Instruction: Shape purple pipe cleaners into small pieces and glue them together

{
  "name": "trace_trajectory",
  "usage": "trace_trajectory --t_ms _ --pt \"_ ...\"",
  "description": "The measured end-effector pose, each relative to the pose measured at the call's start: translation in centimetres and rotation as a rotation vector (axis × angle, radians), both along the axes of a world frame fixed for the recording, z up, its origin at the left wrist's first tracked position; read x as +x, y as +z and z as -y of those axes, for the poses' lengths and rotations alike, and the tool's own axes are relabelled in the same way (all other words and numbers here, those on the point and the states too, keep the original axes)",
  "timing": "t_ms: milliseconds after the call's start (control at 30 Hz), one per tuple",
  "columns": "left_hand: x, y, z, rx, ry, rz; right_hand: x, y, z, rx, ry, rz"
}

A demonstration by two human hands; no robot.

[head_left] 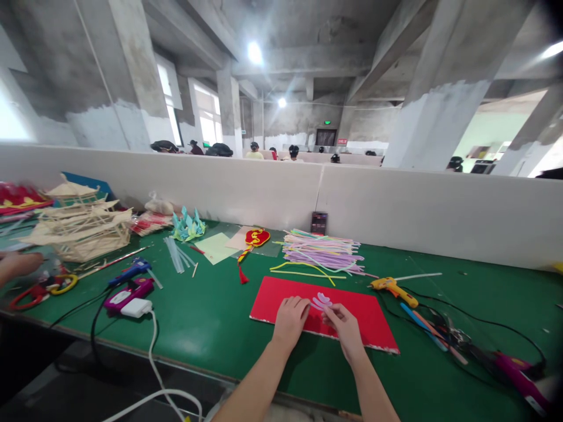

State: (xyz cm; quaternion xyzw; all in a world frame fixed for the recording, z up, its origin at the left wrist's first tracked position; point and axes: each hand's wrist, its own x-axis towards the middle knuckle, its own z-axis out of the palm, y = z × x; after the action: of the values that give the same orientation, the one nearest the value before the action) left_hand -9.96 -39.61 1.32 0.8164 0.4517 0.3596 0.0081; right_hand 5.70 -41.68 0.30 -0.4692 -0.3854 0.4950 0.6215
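Observation:
A lilac pipe cleaner (322, 299), bent into several petal-like loops, is between my hands just above a red board (272, 296). My right hand (343, 329) pinches it at its right lower side with thumb and fingertips. From the other side, my left hand (291, 319) closes its fingers at the strip's left end; the fingertips are partly hidden. A pile of pastel pipe cleaners (323, 252) lies behind the board, with loose yellow strands (303, 271) in front of it.
A yellow glue gun (393, 290), pens (424, 327) and cables lie to the right. Leftward are a red tasselled ornament (255, 237), blue glue gun (132, 272), scissors (64, 284) and a stick-built model (83, 234). Another person's hand (20, 265) is at far left. A phone (319, 223) leans on the partition (220, 187).

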Motion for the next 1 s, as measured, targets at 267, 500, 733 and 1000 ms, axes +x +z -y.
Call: trace_trajectory --t_ms 267,500,733,1000 --pt "-0.02 0.21 0.16 0.012 0.002 -0.007 0.31 -0.63 -0.26 0.002 0.021 -0.007" --pt "0.02 0.20 0.07 0.030 0.018 -0.039 0.32 -0.87 -0.29 0.013 0.016 -0.008" --pt "-0.01 -0.01 0.05 0.029 0.013 -0.051 0.24 -0.84 -0.42 0.007 0.009 -0.039" --pt "0.19 0.01 0.04 0.041 0.046 -0.031 0.04 -0.60 -0.26 0.020 0.040 0.039"
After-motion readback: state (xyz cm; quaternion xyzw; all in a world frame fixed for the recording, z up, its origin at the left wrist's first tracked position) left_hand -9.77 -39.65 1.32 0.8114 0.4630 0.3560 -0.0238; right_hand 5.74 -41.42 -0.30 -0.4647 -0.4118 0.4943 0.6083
